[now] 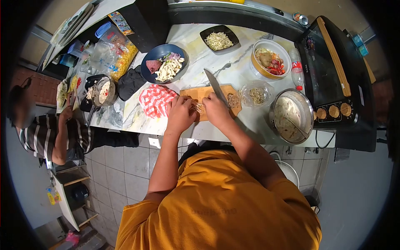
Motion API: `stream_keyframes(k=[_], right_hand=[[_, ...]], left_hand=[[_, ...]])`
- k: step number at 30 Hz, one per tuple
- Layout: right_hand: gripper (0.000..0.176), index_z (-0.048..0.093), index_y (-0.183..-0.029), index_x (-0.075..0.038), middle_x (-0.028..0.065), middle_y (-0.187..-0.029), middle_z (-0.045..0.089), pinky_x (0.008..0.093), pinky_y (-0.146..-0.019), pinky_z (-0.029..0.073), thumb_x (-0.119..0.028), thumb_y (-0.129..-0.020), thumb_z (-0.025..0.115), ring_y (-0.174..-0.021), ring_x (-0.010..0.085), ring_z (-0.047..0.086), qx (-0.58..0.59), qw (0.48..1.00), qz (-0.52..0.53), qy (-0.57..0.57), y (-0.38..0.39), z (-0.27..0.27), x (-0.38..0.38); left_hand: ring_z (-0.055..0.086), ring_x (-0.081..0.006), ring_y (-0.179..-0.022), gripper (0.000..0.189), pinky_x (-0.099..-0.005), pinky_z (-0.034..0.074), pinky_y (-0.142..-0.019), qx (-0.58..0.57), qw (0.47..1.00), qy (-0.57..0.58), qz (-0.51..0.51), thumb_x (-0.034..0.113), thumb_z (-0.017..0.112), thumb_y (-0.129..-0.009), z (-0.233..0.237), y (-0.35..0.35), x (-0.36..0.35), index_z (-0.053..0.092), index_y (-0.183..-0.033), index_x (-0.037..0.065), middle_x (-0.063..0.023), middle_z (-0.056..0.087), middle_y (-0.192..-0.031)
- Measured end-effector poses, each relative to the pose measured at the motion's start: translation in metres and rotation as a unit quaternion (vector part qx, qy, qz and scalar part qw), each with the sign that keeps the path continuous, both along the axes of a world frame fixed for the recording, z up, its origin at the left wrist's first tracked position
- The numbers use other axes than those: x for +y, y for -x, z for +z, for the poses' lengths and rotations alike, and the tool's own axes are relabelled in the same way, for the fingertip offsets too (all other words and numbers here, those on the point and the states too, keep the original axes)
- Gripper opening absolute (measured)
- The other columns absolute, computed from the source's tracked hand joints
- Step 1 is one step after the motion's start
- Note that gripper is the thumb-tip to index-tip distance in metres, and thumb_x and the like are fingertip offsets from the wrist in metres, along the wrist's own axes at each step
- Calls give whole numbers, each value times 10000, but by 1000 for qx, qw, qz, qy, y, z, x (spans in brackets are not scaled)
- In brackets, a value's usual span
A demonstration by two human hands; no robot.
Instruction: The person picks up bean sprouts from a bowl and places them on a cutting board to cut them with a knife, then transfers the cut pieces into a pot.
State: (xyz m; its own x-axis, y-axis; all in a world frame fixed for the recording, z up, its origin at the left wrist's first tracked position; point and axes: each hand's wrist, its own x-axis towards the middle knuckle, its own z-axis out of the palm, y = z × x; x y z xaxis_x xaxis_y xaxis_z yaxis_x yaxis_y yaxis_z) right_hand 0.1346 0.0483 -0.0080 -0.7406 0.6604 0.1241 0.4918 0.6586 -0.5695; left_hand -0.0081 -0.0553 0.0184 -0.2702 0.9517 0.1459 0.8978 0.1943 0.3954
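My left hand [182, 111] is closed on a few pale bean sprouts [199, 108] at the left part of a wooden cutting board [204, 91]. My right hand [216, 110] meets it from the other side, fingers bent and pinched at the same sprouts. A large knife [216, 85] lies beside my right hand, its blade pointing away from me; my hand and forearm hide its handle end. Brownish scraps [234, 100] sit on the board's right end. Left of my left hand is a crumpled red-and-white checked bag [156, 101]. A clear plastic bag of sprouts [257, 96] rests right of the board.
Behind the board stand a dark blue plate [146, 77] with cut pale pieces, a black dish [236, 40] of sprouts and a tub [254, 68] of vegetables. A steel pot [308, 109], a bottle [296, 68] and a toaster oven [333, 83] are right. A co-worker [54, 133] works left.
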Motion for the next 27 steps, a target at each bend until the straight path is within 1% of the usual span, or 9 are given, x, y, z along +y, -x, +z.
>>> stream_keyframes(k=[5,10,14,17,19,20,22,25,27], right_hand=[[99,634,-929,-35,184,-940,601,481,-767,524,-36,-845,584,-882,388,632,17,999,-17,-35,-12,15,-2],[54,624,-918,-32,195,-912,593,482,-748,498,-35,-878,588,-863,419,609,108,993,-28,27,-23,20,-1],[46,626,-926,-37,193,-913,593,484,-748,497,-44,-885,608,-866,417,608,134,989,-36,44,-26,20,0],[102,621,-977,-54,188,-924,600,481,-757,499,-62,-876,633,-874,415,607,129,989,-39,63,-30,23,-2],[174,616,-1026,-69,180,-931,607,477,-773,502,-109,-865,666,-870,410,607,152,983,-94,39,-33,31,-9],[174,616,-1026,-69,180,-931,607,477,-773,502,-109,-865,666,-870,410,607,151,983,-101,39,-37,34,-13],[237,616,-1015,-51,147,-872,631,447,-733,508,-140,-826,728,-852,370,624,73,979,-187,23,-51,38,-21],[294,585,-993,-65,142,-891,643,440,-734,512,-199,-804,767,-853,363,634,-12,978,-209,-14,-78,37,-39],[324,565,-999,-66,146,-892,643,446,-732,511,-211,-801,775,-846,368,637,-34,970,-239,-17,-84,31,-49]], left_hand=[[529,-304,-1157,339,-450,364,-989,-16,1000,-21,-1,211,747,-748,4,1,-1,689,-1070,123,-86,618,-1176],[587,-289,-1048,254,-446,378,-937,-114,992,-56,15,236,706,-847,10,-8,11,691,-1070,114,-87,661,-1069],[601,-277,-1016,244,-435,383,-912,-132,990,-38,-17,249,700,-868,14,-12,19,695,-1064,105,-78,691,-980],[603,-265,-1007,212,-410,383,-889,-170,985,-8,-20,256,694,-878,3,-10,25,709,-1011,92,-71,704,-934],[584,-275,-1015,163,-436,368,-870,-263,965,-10,-4,254,692,-872,-1,-10,28,724,-940,110,-63,710,-924],[584,-275,-1015,163,-436,368,-870,-264,964,-6,-10,254,692,-872,-2,-10,29,724,-940,110,-63,710,-924],[555,-297,-1015,144,-477,309,-865,-141,990,25,-7,279,699,-840,4,-10,31,719,-882,142,-46,696,-893],[513,-316,-1045,138,-479,304,-871,-86,995,41,-34,283,690,-825,2,-8,38,727,-856,153,-43,692,-945],[499,-318,-1061,147,-478,305,-875,-88,994,58,-41,290,687,-822,4,-9,43,730,-861,155,-44,689,-969]])
